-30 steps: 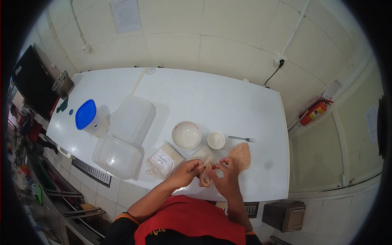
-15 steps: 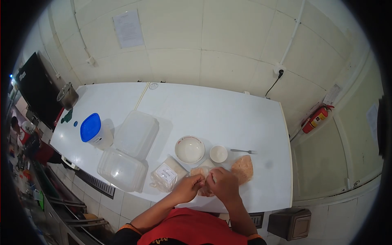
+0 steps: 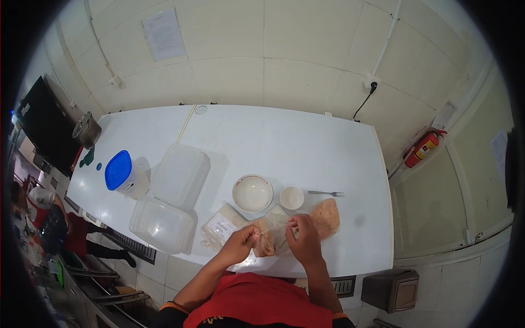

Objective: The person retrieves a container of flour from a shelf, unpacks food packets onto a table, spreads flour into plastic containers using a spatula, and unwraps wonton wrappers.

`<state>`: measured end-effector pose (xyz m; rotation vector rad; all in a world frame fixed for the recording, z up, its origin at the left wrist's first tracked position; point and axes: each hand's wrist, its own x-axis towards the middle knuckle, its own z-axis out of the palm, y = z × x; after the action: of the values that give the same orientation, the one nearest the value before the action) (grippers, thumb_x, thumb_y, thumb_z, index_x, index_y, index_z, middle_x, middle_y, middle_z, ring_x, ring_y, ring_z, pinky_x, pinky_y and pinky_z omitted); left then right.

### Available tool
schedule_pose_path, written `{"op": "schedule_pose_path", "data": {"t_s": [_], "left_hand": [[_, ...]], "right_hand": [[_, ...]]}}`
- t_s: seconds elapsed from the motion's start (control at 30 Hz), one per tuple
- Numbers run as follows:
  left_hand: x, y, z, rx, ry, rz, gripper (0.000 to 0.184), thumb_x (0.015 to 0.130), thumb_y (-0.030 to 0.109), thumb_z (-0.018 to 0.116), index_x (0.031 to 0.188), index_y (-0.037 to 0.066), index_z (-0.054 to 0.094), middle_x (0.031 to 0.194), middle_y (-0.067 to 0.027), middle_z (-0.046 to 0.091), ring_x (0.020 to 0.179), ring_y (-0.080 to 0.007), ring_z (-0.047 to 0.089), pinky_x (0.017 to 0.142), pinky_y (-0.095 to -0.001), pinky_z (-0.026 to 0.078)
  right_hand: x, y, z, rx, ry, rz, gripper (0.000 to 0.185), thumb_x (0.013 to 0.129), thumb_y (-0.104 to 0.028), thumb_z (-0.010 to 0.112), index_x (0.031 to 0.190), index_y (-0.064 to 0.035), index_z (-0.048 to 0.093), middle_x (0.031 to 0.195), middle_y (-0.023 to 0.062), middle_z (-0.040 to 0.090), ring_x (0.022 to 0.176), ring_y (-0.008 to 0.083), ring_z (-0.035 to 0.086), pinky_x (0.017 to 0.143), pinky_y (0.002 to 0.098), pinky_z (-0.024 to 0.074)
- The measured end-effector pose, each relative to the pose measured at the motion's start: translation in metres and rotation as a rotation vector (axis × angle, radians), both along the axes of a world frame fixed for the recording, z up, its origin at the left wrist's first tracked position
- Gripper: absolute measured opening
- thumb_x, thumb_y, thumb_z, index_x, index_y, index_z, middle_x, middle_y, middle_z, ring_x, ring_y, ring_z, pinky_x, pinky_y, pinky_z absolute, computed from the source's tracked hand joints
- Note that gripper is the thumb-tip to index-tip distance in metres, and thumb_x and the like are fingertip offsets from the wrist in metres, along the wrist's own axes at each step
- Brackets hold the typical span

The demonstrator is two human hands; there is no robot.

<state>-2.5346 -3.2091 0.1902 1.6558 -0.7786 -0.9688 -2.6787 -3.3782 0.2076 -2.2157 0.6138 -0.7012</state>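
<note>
Low over the front edge of the white table, my left hand (image 3: 240, 245) is closed in a pinch on a clear plastic bag (image 3: 266, 246) with something orange-brown in it. On the bag's other side my right hand (image 3: 304, 240) has its fingers curled on the clear plastic. A labelled bag of white powder (image 3: 224, 223) lies left of the hands, and part of another pale packet shows behind the plastic. Right of my right hand rests a bag of orange crumbs (image 3: 326, 218). Beyond the hands stand a white bowl (image 3: 252, 194), a small white cup (image 3: 292, 198) and a fork (image 3: 326, 193).
To the left are two clear plastic containers (image 3: 163, 225) and a tub with a blue lid (image 3: 118, 170). A metal pot (image 3: 87, 131) stands at the far left end. Another person (image 3: 76, 229) is on the floor side at left. A fire extinguisher (image 3: 425, 148) hangs at right.
My hands have moved apart, with the clear bag now spread between them. The other person at left has come further into view. The camera view has shifted slightly.
</note>
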Motion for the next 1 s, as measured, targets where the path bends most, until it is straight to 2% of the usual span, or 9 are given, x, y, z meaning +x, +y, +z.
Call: {"op": "schedule_pose_path", "data": {"t_s": [0.07,0.17,0.27,0.47,0.67,0.77,0.87,0.97,1.0], "left_hand": [[0.001,-0.001,-0.003,-0.030,0.025,0.032,0.014,0.102,0.011,0.051,0.091,0.003,0.051,0.076,0.0008,0.048,0.073,-0.0091,0.045,0.070,-0.0268,0.043],[0.003,0.002,-0.003,-0.047,0.041,0.038,0.014,0.102,0.012,0.051,0.091,0.003,0.051,0.076,0.0008,0.049,0.073,-0.0091,0.045,0.070,-0.0267,0.043],[0.003,0.003,-0.004,-0.033,0.011,0.032,0.014,0.102,0.012,0.052,0.091,0.003,0.051,0.076,0.0007,0.048,0.073,-0.0092,0.044,0.069,-0.0264,0.042],[0.004,0.007,-0.010,0.009,-0.059,0.075,0.013,0.101,0.012,0.054,0.094,0.002,0.053,0.074,-0.0037,0.052,0.071,-0.0121,0.045,0.068,-0.0288,0.043],[-0.005,-0.001,0.006,0.061,-0.196,0.071,0.013,0.099,0.013,0.055,0.095,0.001,0.055,0.078,-0.0137,0.059,0.071,-0.0206,0.051,0.070,-0.0330,0.045],[-0.009,-0.005,0.009,0.121,-0.205,0.058,0.014,0.099,0.014,0.055,0.096,0.001,0.055,0.078,-0.0140,0.059,0.071,-0.0209,0.052,0.071,-0.0328,0.046],[-0.007,-0.005,0.003,0.091,-0.248,0.084,0.014,0.100,0.016,0.055,0.097,0.002,0.055,0.078,-0.0113,0.057,0.073,-0.0173,0.051,0.071,-0.0319,0.045],[-0.004,0.000,-0.010,0.107,-0.270,0.097,0.013,0.099,0.016,0.055,0.099,0.002,0.056,0.081,-0.0152,0.061,0.075,-0.0246,0.057,0.072,-0.0353,0.047],[-0.006,0.001,-0.010,0.110,-0.252,0.065,0.013,0.098,0.015,0.056,0.099,0.002,0.057,0.084,-0.0176,0.062,0.077,-0.0289,0.059,0.073,-0.0371,0.048]], "right_hand": [[0.000,0.006,0.015,-0.080,-0.070,0.094,0.017,0.086,-0.015,0.069,0.098,-0.0030,0.066,0.095,0.0114,0.060,0.082,0.0267,0.065,0.068,0.0374,0.0517],[-0.007,0.014,0.012,0.007,0.178,0.321,0.018,0.086,-0.015,0.069,0.101,-0.0062,0.068,0.098,0.0099,0.058,0.083,0.0262,0.063,0.071,0.0367,0.0514],[-0.004,0.018,-0.017,-0.035,0.267,0.354,0.018,0.086,-0.016,0.070,0.103,-0.0090,0.069,0.095,0.0087,0.057,0.080,0.0258,0.062,0.069,0.0362,0.0506],[-0.005,0.015,-0.023,0.085,0.155,0.524,0.014,0.085,-0.014,0.071,0.097,-0.0065,0.069,0.091,0.0083,0.052,0.075,0.0224,0.056,0.067,0.0322,0.0475],[0.001,0.031,-0.020,0.453,-0.002,0.420,0.019,0.085,-0.018,0.075,0.082,-0.0046,0.061,0.089,0.0033,0.047,0.077,0.0128,0.049,0.067,0.0271,0.0428],[0.006,0.039,-0.010,0.372,-0.052,0.372,0.021,0.086,-0.017,0.074,0.079,-0.0055,0.058,0.088,0.0027,0.047,0.075,0.0121,0.047,0.066,0.0267,0.0417],[0.001,0.035,-0.021,0.412,-0.314,0.397,0.020,0.087,-0.016,0.074,0.085,-0.0052,0.057,0.086,0.0026,0.047,0.073,0.0123,0.044,0.065,0.0265,0.0407],[-0.011,0.027,-0.012,0.690,-0.223,0.297,0.025,0.088,-0.019,0.074,0.093,-0.0042,0.054,0.085,0.0046,0.046,0.074,0.0134,0.043,0.066,0.0269,0.0403],[-0.010,0.022,-0.006,0.576,-0.097,0.331,0.026,0.088,-0.020,0.074,0.095,-0.0038,0.055,0.086,0.0061,0.047,0.076,0.0151,0.046,0.068,0.0281,0.0419]]}}
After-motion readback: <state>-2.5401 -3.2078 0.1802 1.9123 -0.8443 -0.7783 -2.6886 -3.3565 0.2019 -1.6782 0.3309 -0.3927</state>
